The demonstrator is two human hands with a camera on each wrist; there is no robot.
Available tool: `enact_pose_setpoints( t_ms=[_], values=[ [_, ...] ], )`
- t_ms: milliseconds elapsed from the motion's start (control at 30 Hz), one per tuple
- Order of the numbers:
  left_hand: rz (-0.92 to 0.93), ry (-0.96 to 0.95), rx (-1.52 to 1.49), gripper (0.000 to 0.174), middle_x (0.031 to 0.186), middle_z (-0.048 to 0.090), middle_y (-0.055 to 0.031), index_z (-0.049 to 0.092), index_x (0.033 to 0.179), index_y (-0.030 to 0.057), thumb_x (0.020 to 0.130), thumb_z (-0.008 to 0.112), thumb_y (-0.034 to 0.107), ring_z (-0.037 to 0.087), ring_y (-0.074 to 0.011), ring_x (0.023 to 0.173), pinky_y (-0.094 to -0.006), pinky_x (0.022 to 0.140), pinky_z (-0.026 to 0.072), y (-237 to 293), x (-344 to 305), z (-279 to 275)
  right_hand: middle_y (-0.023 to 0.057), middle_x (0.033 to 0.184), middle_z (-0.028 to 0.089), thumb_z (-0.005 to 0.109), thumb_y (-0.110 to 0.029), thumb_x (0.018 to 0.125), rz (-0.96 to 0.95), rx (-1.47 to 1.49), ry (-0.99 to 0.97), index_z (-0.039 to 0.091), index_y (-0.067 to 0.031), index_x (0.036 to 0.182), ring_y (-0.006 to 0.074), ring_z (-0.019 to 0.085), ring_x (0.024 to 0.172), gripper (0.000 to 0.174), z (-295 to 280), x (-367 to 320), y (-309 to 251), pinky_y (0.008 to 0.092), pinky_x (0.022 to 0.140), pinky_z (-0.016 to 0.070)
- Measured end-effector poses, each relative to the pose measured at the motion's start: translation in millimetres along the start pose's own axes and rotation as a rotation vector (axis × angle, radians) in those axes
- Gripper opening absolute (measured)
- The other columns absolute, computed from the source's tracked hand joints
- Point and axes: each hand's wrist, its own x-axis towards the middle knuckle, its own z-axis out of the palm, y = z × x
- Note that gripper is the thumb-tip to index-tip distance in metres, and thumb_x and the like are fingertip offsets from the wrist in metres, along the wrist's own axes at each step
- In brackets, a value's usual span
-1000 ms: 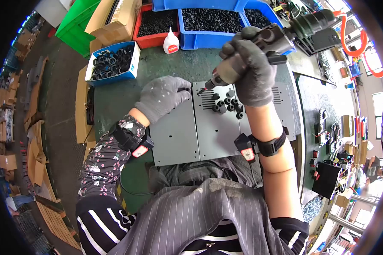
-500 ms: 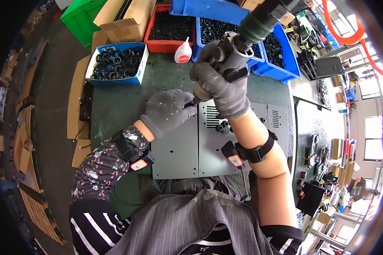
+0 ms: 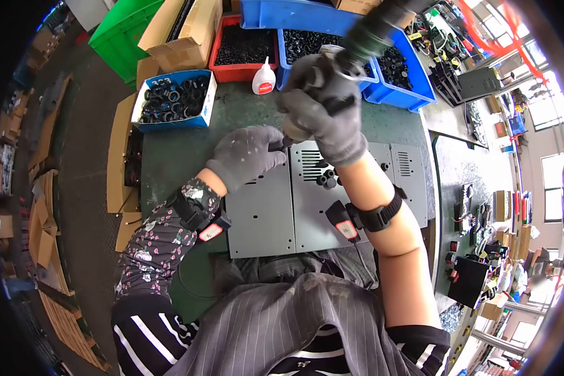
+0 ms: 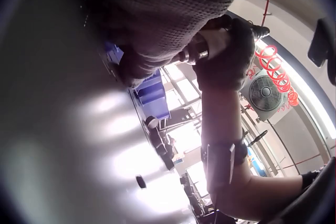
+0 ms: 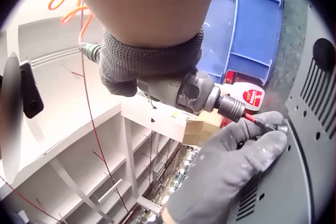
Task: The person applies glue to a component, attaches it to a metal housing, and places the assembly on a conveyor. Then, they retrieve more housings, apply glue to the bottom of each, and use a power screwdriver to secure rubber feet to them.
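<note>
My gloved right hand [image 3: 323, 106] grips a power screwdriver [image 5: 197, 92] with a green-collared hose end, tilted with its bit down. Its red bit [image 5: 251, 119] reaches the fingertips of my gloved left hand [image 3: 247, 156]. Between thumb and forefinger, the left hand pinches a small dark fastener-like piece [image 5: 273, 127] at the bit's tip, close over the panel seam. Below lie a grey metal panel [image 3: 260, 219] and a slotted grey panel [image 3: 319, 219] side by side. Several black rubber feet [image 3: 326, 180] rest on the slotted one, partly hidden by the right arm.
Behind the panels stand a white squeeze bottle [image 3: 264, 80], a red bin [image 3: 235, 73] and a blue bin [image 3: 400, 95] of small black parts. A box of black rings [image 3: 210, 108] sits at the left. An orange coiled hose [image 3: 492, 47] hangs at the right.
The screwdriver has swung from nearly level to steep, its bit moving left to the left hand's fingertips. The left hand has stayed by the seam. Over the last half second little has moved.
</note>
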Motion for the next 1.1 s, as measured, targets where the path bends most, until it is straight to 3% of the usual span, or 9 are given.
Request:
enact_pose_setpoints(
  t_ms=[67, 133, 267, 367, 400, 567, 767, 867, 1100],
  values=[
    [-0.026, -0.024, -0.086, 0.025, 0.082, 0.061, -0.0082, 0.062, 0.096, 0.0045, 0.078, 0.062, 0.021, 0.061, -0.0215, 0.071, -0.0346, 0.064, 0.0495, -8, 6, -6, 0.0094, 0.069, 0.057, 0.058, -0.007, 0.068, -0.157, 0.094, 0.106, 0.055, -0.0028, 0.093, 0.0148, 0.055, 0.058, 0.025, 0, -12, -10, 0.0276, 0.053, 0.047],
    [-0.468, -0.118, -1.185, 0.028, 0.077, 0.055, 0.0001, 0.056, 0.11, 0.0049, 0.085, 0.055, 0.019, 0.054, -0.0096, 0.067, -0.0229, 0.054, 0.0466, -30, 8, -8, 0.005, 0.075, 0.054, 0.062, -0.001, 0.071, -0.169, 0.177, 0.139, 0.049, -0.0035, 0.094, 0.0126, 0.055, 0.065, 0.027, -6, -28, -28, 0.0256, 0.056, 0.0465],
    [-0.557, -0.114, -1.673, 0.027, 0.081, 0.056, 0.0015, 0.052, 0.114, 0.0011, 0.096, 0.04, 0.016, 0.054, -0.0058, 0.064, -0.0158, 0.049, 0.0445, -9, -13, -21, 0.0088, 0.079, 0.056, 0.062, -0.006, 0.074, -0.194, 0.329, 0.197, 0.05, -0.0071, 0.101, 0.0186, 0.058, 0.068, 0.03, -24, -55, -44, 0.0322, 0.06, 0.0504],
    [-0.499, -0.271, -1.757, 0.028, 0.083, 0.057, 0.0008, 0.052, 0.113, 0.0011, 0.096, 0.042, 0.021, 0.054, -0.0059, 0.064, -0.0157, 0.049, 0.0449, 7, -31, -7, 0.008, 0.083, 0.055, 0.061, -0.005, 0.074, -0.163, 0.468, 0.313, 0.05, -0.0078, 0.102, 0.0192, 0.058, 0.071, 0.03, -26, -72, -49, 0.033, 0.063, 0.0507],
    [-0.474, -0.309, -1.74, 0.029, 0.083, 0.057, -0.0004, 0.054, 0.111, 0.0017, 0.096, 0.044, 0.024, 0.055, -0.0068, 0.067, -0.0165, 0.05, 0.0455, 15, -35, -4, 0.0064, 0.09, 0.045, 0.058, -0.011, 0.073, -0.191, 0.418, 0.215, 0.047, -0.0075, 0.108, 0.0206, 0.048, 0.082, 0.036, -34, -80, -46, 0.035, 0.074, 0.0415],
    [-0.505, -0.299, -1.66, 0.031, 0.078, 0.054, -0.0003, 0.057, 0.103, 0.0034, 0.094, 0.05, 0.032, 0.053, -0.0074, 0.07, -0.0175, 0.052, 0.0432, 48, -45, 13, 0.0074, 0.088, 0.048, 0.059, -0.011, 0.071, -0.253, 0.511, 0.3, 0.048, -0.0076, 0.105, 0.0219, 0.052, 0.078, 0.036, -41, -95, -53, 0.0369, 0.072, 0.0473],
    [-0.127, -0.285, -1.576, 0.038, 0.064, 0.044, 0.0025, 0.05, 0.074, 0.0107, 0.092, 0.048, 0.044, 0.039, -0.0058, 0.054, -0.019, 0.045, 0.0304, 50, -46, 38, 0.0034, 0.087, 0.04, 0.056, -0.016, 0.074, -0.331, 0.479, 0.303, 0.044, -0.0091, 0.109, 0.0163, 0.042, 0.078, 0.038, -44, -104, -69, 0.0313, 0.068, 0.038],
    [-0.268, -0.368, -1.673, 0.044, 0.062, 0.041, 0.0022, 0.042, 0.068, 0.0121, 0.093, 0.044, 0.049, 0.035, -0.0075, 0.051, -0.0205, 0.044, 0.028, 63, -49, 38, 0.0022, 0.084, 0.037, 0.056, -0.016, 0.073, -0.329, 0.523, 0.33, 0.042, -0.0104, 0.105, 0.0148, 0.039, 0.075, 0.036, -40, -106, -72, 0.03, 0.066, 0.0367],
    [-0.222, -0.419, -1.649, 0.033, 0.059, 0.033, 0.0033, 0.039, 0.07, 0.0164, 0.095, 0.044, 0.038, 0.033, -0.0087, 0.052, -0.0217, 0.044, 0.0271, 72, -49, 39, 0.0011, 0.081, 0.034, 0.056, -0.016, 0.072, -0.321, 0.489, 0.359, 0.04, -0.0118, 0.102, 0.0139, 0.038, 0.07, 0.034, -36, -111, -77, 0.0288, 0.062, 0.0353]
  ],
)
